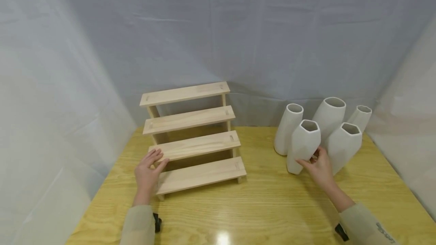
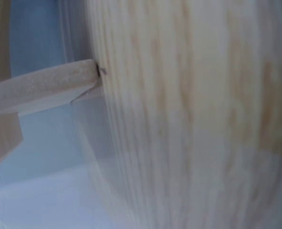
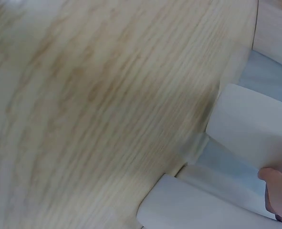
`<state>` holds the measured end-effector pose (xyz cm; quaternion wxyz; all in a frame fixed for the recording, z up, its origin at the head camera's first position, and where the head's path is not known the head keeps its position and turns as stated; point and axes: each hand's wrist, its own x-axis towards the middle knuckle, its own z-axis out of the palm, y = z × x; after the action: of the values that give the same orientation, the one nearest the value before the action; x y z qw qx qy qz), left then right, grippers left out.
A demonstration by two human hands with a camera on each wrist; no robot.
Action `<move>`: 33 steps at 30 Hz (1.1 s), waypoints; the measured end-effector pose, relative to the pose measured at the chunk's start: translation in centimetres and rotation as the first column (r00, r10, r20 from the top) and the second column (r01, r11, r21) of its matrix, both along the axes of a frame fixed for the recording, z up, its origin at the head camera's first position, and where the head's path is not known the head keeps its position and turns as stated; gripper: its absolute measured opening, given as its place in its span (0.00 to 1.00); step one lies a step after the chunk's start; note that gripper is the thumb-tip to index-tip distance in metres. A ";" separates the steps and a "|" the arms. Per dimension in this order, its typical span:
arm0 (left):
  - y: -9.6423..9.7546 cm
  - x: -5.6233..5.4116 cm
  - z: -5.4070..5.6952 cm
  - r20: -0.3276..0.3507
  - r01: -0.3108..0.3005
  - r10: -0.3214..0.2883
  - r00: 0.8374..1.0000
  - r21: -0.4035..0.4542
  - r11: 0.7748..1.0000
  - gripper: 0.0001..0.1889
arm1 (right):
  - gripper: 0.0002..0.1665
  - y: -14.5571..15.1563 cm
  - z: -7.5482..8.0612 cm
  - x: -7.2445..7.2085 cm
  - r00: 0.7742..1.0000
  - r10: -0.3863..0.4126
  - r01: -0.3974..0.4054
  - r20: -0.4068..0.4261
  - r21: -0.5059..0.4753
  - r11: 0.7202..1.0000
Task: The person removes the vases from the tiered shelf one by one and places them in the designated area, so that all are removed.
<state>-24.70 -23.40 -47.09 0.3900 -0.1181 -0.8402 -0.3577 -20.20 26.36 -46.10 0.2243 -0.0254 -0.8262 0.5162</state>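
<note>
A pale wooden stepped display rack (image 1: 202, 175) stands left of centre on the table. My left hand (image 1: 147, 173) rests at its left end, fingers lying on the second-lowest step and thumb spread along that step's front edge. To the right, my right hand (image 1: 320, 167) grips a white faceted vase (image 1: 303, 144) low on its body, thumb in front and fingers round the side. The vase is upright; its base lies close over the table in the right wrist view. Another faceted vase (image 1: 344, 146) stands just right of this hand.
Three more white vases crowd behind: a round-mouthed one (image 1: 287, 129), a large one (image 1: 330, 114) and a slimmer one (image 1: 361, 116). The yellow wood-grain table (image 1: 259, 207) reaches back to a grey cloth backdrop (image 1: 252, 41); pale cloth (image 1: 51, 143) hangs on the left.
</note>
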 end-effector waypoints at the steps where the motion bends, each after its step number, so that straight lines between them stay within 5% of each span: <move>1: 0.0 0.0 0.0 0.002 0.001 -0.001 1.000 0.002 1.000 0.16 | 0.35 0.0 0.0 0.0 1.000 -0.002 0.002 -0.004 0.009 1.000; 13: 0.1 0.0 0.0 -0.038 0.011 -0.011 0.999 -0.003 1.000 0.16 | 0.30 0.4 -0.7 0.1 1.000 -0.007 0.007 -0.008 0.067 0.998; 27: 0.1 -0.3 0.4 0.004 0.021 -0.021 1.000 0.013 1.000 0.15 | 0.33 0.6 -0.6 0.2 1.000 0.020 -0.020 0.001 0.032 0.999; 33: -0.5 0.3 1.0 0.125 0.023 -0.028 0.992 0.041 0.999 0.15 | 0.35 0.2 -0.1 0.3 0.999 0.033 -0.031 -0.014 0.075 0.997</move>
<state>-24.37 -23.92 -46.11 0.3340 -0.0981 -0.8543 -0.3859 -19.87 26.57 -46.17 0.2231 0.0001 -0.8434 0.4888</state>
